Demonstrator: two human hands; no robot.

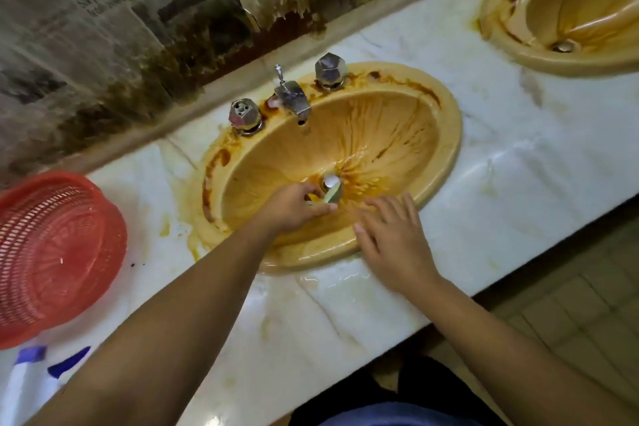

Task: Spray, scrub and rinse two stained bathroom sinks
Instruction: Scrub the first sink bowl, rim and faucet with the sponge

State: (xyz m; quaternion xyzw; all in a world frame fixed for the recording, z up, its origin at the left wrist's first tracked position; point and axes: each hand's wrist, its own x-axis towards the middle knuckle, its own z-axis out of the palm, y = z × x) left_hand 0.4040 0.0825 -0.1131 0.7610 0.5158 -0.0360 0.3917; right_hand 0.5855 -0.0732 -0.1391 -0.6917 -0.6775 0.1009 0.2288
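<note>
While a sponge (332, 196) is pinched in the sink (380, 128) by the left hand (292, 208), the right hand (390, 240) is held open.

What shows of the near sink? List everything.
The near sink is an oval yellow basin, glossy, sunk into the marble counter. Rust-brown stains streak the bowl toward the drain and ring the rim. A metal spout and two faceted knobs stand at the back. The left hand holds a sponge by the drain; the open right hand is over the front rim.

Second sink (567, 7) and basket (52, 252) edge-cropped
</note>
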